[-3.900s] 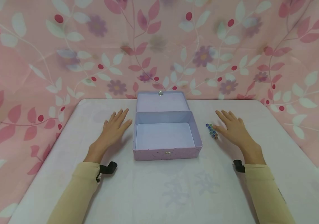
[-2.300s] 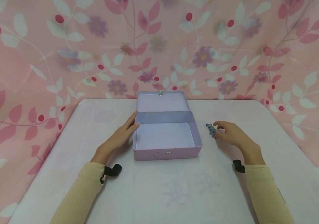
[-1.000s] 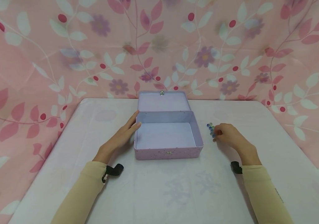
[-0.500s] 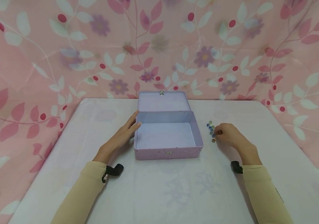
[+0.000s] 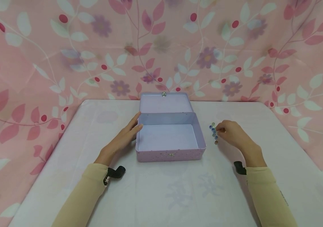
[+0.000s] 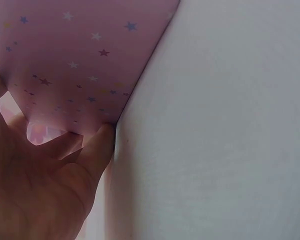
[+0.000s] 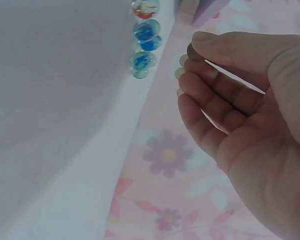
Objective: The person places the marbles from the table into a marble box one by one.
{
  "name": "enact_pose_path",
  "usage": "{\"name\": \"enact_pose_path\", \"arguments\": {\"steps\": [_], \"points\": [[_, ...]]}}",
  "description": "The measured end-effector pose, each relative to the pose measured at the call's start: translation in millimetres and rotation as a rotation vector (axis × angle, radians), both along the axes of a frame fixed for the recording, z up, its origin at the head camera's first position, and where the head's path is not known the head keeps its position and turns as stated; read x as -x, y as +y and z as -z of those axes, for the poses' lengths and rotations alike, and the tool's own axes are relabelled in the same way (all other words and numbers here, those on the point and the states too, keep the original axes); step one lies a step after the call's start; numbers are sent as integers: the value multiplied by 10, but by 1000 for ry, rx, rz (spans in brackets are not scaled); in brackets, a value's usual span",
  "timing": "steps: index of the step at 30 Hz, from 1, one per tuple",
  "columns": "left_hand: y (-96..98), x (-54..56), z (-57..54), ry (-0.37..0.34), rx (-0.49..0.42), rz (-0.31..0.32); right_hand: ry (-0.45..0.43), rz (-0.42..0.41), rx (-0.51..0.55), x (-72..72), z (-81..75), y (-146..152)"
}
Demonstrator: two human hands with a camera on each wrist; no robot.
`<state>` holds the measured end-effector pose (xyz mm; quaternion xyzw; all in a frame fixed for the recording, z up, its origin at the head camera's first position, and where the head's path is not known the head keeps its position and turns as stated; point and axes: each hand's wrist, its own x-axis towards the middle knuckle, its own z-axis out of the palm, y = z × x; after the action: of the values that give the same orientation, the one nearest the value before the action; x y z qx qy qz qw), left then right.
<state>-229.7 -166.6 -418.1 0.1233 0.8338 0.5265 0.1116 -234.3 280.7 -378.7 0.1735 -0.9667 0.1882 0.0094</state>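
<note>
An open lilac tin box, star-patterned outside, stands mid-table with its hinged lid tipped back. My left hand rests against the box's left side, the thumb at the rim. In the left wrist view its fingertips touch the box's starry wall. To the right of the box, my right hand pinches a small dark marble between thumb and forefinger, the marble half covered by them. Beside it lie several glass marbles, blue, green and amber, in an uneven row.
A white cloth with faint prints covers the table. A pink floral curtain hangs right behind the table and along both sides. Black wrist cameras sit at both cuffs.
My left hand has come to the box's side. The right hand has curled its fingers, pinched a marble and risen slightly from the row. A green and an amber marble have shifted apart from the others.
</note>
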Motion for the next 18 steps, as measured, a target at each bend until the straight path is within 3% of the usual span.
{"name": "enact_pose_path", "arguments": {"steps": [7, 18], "points": [[-8, -4, 15, 2, -15, 4, 31, -17, 36, -2, -68, -65], [-3, 13, 12, 4, -25, -19, 67, -48, 202, -35, -166, -189]]}}
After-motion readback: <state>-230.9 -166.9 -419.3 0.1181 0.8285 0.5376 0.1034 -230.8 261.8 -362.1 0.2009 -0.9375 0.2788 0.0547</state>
